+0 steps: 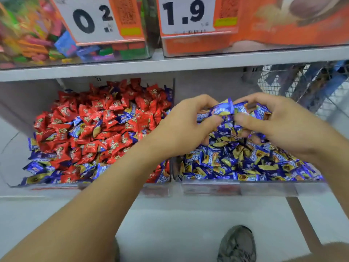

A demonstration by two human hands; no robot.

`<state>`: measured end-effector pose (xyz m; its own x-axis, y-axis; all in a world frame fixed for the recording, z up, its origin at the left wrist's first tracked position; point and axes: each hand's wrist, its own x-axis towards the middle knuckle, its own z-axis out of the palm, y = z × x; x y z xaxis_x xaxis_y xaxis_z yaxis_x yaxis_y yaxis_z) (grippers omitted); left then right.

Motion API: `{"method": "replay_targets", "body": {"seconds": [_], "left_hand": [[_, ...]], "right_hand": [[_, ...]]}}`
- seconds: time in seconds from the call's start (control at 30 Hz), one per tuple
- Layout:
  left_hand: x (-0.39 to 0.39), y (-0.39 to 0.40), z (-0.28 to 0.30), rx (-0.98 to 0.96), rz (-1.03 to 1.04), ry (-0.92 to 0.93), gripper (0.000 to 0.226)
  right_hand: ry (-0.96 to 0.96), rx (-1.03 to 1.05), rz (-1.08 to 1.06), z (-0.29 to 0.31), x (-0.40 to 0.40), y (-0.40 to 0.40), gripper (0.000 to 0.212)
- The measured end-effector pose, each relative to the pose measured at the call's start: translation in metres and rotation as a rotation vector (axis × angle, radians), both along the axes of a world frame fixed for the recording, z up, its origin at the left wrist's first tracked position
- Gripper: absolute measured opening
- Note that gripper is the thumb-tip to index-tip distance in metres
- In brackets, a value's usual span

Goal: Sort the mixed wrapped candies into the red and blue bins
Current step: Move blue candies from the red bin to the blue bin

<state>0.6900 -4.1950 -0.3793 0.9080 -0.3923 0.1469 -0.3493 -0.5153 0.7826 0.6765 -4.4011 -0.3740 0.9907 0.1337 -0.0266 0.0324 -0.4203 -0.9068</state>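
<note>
Two clear bins sit side by side on the lower shelf. The left bin [11,178] holds mostly red wrapped candies [105,120] with blue ones [35,167] mixed in along its front and middle. The right bin [264,188] is full of blue wrapped candies [245,163]. Both hands hover over the right bin. My left hand [187,125] pinches a blue candy [222,108] between thumb and fingers. My right hand [279,121] has its fingers curled round a few blue candies [260,111].
A clear divider [172,129] separates the two bins. The shelf above [170,65] carries a box of colourful sweets [37,44] and an orange box [245,35] with price tags. A wire basket [306,86] stands at the right. A shoe [238,244] shows on the floor.
</note>
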Motion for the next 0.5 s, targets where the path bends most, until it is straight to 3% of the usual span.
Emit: {"method": "replay_targets", "body": {"seconds": [0.13,0.27,0.4,0.5], "left_hand": [[0.005,-0.014,-0.010,0.218,-0.134,-0.022,0.037],[-0.001,-0.006,-0.008,0.270,-0.247,-0.054,0.041],[-0.011,0.030,-0.006,0.201,-0.090,-0.273,0.023],[-0.018,0.077,-0.006,0.249,0.102,-0.353,0.013]], "right_hand": [[-0.011,-0.200,0.051,-0.002,0.001,-0.013,0.032],[0.013,-0.167,0.110,0.000,0.007,-0.013,0.048],[-0.169,-0.356,0.040,0.000,0.018,0.001,0.035],[-0.248,-0.261,0.052,0.000,0.024,0.027,0.017]]}}
